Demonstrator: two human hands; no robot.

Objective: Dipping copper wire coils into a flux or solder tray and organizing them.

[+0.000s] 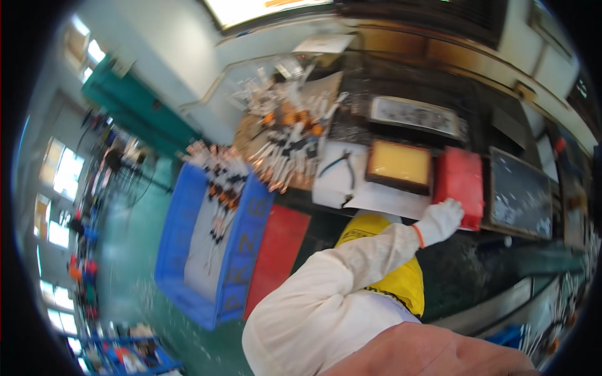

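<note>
- At the near edge of the red block (458, 175), the left hand (441, 219) rests in a white glove with an orange cuff band, touching the block's near left corner.
- Its fingers are bent and held fairly close together against the block; blur hides the fingertips, so I cannot tell whether they pinch it. The right hand lies outside the view, and its fingers cannot be told.
- From the near left of the block, the white sleeve (307, 297) runs up to the glove, the forearm slanting across yellow cloth (401, 279).
- Just left of the block sits a dark-rimmed tray with a pale yellow fill (399, 164); farther left, dark-handled pliers (338, 169) lie on a white sheet (324, 191).
- Just right of the block is a dark framed panel (520, 194) with pale smears; beyond the block to the left, a grey speckled tray (414, 116).
- Well left of the block, white and copper parts (291, 128) heap on brown board (248, 135); past them and nearer stand a red panel (279, 254) and a blue crate (238, 269) holding similar parts.
- Farthest left of the block: a teal cabinet (141, 103), a fan (122, 168), green floor (128, 250) and bright windows (68, 172).
</note>
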